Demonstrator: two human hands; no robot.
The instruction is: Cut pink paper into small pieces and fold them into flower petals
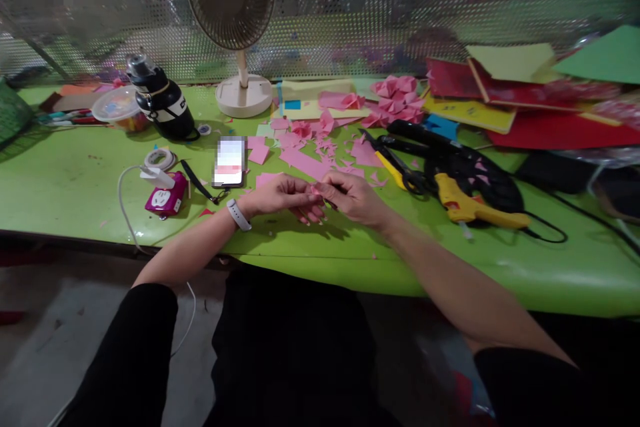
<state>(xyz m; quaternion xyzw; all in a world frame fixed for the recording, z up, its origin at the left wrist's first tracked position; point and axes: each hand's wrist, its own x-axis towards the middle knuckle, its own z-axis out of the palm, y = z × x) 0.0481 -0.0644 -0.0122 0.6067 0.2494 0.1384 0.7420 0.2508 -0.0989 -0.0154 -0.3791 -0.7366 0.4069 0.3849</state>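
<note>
My left hand (286,196), with a white band at the wrist, pinches a small piece of pink paper (317,190) between thumb and forefinger; its other fingers are loosely spread below. My right hand (354,196) meets it from the other side, fingers curled and pinching at the same piece. Something thin and dark shows under the right fingertips, too small to make out. Both hands are just above the front of the green table (280,240). Beyond them lie pink paper scraps (305,161) and a cluster of folded pink paper flowers (395,97).
To the right are yellow-and-black scissors (393,163), a yellow glue gun (460,203) and stacked coloured paper (545,97). On the left stand a phone (230,161), a magenta socket adapter (167,195) with a white cable, and a black bottle (167,107). A fan (245,95) is behind.
</note>
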